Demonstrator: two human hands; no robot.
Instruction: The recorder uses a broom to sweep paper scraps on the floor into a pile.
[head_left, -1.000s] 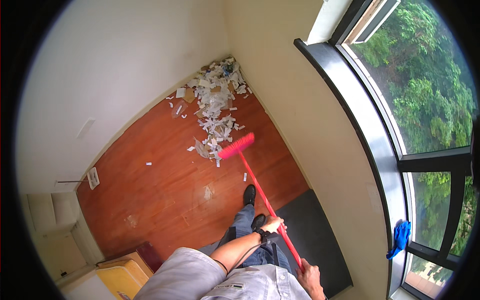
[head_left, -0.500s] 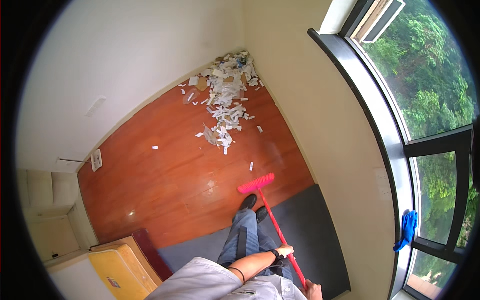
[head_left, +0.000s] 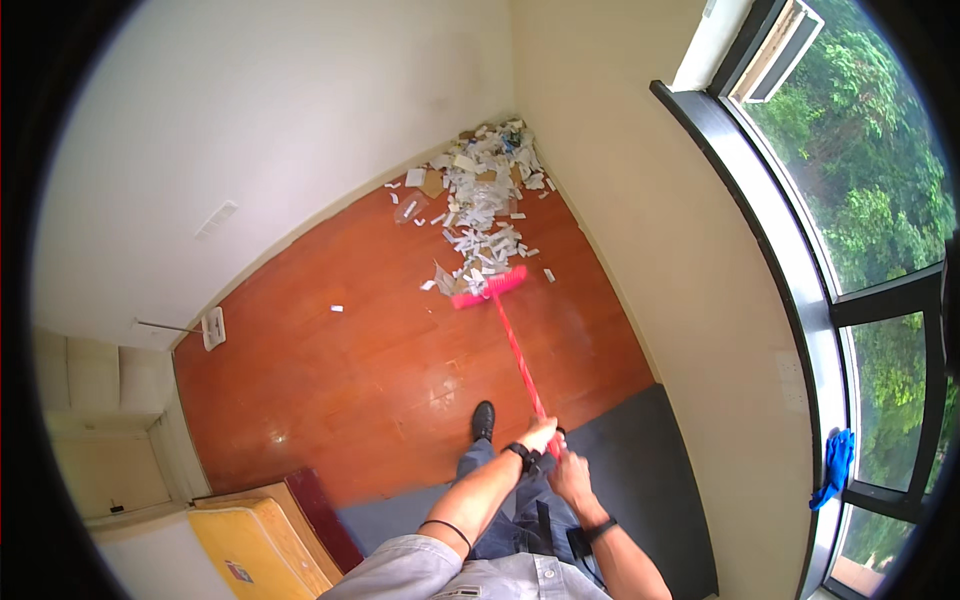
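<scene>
With both hands I hold a pink broom (head_left: pixel 517 352), its shaft slanting away from me across the floor. My left hand (head_left: pixel 541 436) is wrapped round the shaft, and just behind it my right hand (head_left: pixel 571 476) is closed near the handle's end. The broom's bristle head lies at the near edge of a heap of paper scraps (head_left: pixel 484 202), touching the closest pieces. That heap stretches back into the far corner, with white slips, brown card and clear plastic in it.
One white slip (head_left: pixel 337 308) lies apart on the wooden floor (head_left: pixel 330 400). By the left wall stands a long-handled dustpan (head_left: pixel 213 329). Boards and a yellow panel (head_left: pixel 245 545) lean at lower left. A grey mat (head_left: pixel 640 480) is underfoot; a blue cloth (head_left: pixel 833 468) hangs on the windowsill.
The broom head has moved forward from near my feet to the scraps. My right hand has come up the shaft, close to my left. One foot has stepped forward.
</scene>
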